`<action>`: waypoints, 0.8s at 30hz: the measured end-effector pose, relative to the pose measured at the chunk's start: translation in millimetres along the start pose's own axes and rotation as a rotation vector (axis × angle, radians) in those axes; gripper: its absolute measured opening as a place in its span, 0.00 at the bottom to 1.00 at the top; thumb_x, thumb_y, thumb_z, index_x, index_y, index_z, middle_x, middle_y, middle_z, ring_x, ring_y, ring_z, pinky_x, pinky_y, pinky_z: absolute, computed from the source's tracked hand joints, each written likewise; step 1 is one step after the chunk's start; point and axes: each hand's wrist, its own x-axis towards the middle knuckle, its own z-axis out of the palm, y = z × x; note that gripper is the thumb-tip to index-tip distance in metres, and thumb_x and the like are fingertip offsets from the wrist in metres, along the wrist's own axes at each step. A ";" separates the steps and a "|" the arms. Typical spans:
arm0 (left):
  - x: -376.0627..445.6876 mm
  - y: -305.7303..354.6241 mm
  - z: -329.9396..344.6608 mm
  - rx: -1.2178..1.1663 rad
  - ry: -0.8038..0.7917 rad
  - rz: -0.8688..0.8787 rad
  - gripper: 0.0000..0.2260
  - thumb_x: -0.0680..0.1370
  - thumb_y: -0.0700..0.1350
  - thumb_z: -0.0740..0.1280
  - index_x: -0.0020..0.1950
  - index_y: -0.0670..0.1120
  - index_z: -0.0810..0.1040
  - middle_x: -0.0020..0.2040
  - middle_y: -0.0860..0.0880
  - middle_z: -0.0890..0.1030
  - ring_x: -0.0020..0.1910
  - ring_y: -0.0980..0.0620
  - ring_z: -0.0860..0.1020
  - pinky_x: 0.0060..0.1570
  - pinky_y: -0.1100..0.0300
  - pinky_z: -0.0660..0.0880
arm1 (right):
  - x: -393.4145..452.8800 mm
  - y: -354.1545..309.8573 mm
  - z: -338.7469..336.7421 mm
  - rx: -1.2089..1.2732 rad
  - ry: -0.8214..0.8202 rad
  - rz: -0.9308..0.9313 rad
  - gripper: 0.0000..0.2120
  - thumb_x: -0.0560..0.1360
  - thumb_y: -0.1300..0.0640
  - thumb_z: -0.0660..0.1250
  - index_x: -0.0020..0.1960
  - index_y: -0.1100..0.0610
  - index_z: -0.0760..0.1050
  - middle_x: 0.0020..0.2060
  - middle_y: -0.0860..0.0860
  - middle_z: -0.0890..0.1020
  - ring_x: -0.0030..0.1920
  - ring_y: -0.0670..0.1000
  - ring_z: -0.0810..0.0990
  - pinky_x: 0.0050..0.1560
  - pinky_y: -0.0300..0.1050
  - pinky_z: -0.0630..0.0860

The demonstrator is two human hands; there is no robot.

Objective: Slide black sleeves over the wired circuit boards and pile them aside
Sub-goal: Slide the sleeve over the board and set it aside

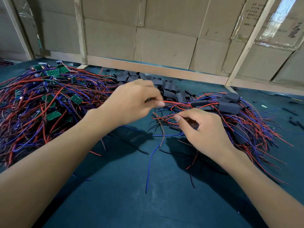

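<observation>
From the head view, the left hand [131, 102] pinches a red wire [174, 103] between thumb and fingers, while the right hand [204, 130] pinches a bundle of wires [164, 118] at mid-counter. Bare wired circuit boards [52, 89] heap on the left of the dark counter [125, 195], loose black sleeves [164, 86] lie behind the hands, and sleeved boards [228, 104] pile at right.

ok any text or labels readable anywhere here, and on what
None can be read.
Printed characters on the cardboard box, top right: too small and blurred.
Large dark characters on the taped cardboard, far right: cut off, unreadable.
Green circuit boards: no legible markings.
</observation>
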 end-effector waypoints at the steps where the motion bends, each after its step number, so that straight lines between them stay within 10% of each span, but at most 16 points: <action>1: 2.0 8.8 0.6 -0.178 0.070 -0.020 0.07 0.79 0.49 0.71 0.49 0.47 0.85 0.43 0.52 0.80 0.42 0.54 0.77 0.45 0.56 0.74 | 0.1 -0.2 0.1 0.003 -0.006 0.007 0.03 0.79 0.57 0.72 0.49 0.53 0.85 0.42 0.46 0.85 0.41 0.47 0.81 0.47 0.39 0.74; 4: 8.4 28.1 -1.5 -0.784 0.219 -0.149 0.04 0.80 0.42 0.70 0.48 0.42 0.83 0.35 0.52 0.79 0.29 0.57 0.73 0.31 0.65 0.69 | -0.2 -3.3 0.1 0.106 -0.016 0.057 0.05 0.79 0.54 0.72 0.54 0.51 0.85 0.46 0.44 0.85 0.45 0.46 0.82 0.48 0.39 0.76; 11: 14.4 37.2 -13.3 -1.721 0.238 -0.432 0.08 0.84 0.45 0.63 0.49 0.44 0.80 0.41 0.50 0.80 0.35 0.57 0.77 0.32 0.66 0.73 | 0.6 -25.8 -3.4 0.579 -0.102 0.147 0.20 0.76 0.49 0.72 0.66 0.52 0.77 0.57 0.47 0.85 0.56 0.47 0.83 0.58 0.39 0.76; 18: 10.9 43.6 -8.2 -2.145 0.136 -0.550 0.07 0.82 0.46 0.66 0.50 0.44 0.80 0.46 0.49 0.84 0.43 0.56 0.84 0.39 0.65 0.79 | 1.0 -41.7 -3.1 0.731 0.016 0.052 0.16 0.76 0.49 0.70 0.63 0.45 0.76 0.56 0.49 0.85 0.59 0.50 0.83 0.58 0.40 0.78; 24: 8.4 48.1 -3.0 -2.055 -0.034 -0.483 0.06 0.80 0.45 0.67 0.48 0.47 0.83 0.51 0.49 0.85 0.50 0.54 0.85 0.37 0.65 0.79 | 4.4 -38.2 -13.4 0.592 0.183 0.036 0.10 0.76 0.46 0.71 0.58 0.43 0.79 0.54 0.50 0.83 0.49 0.49 0.81 0.50 0.43 0.76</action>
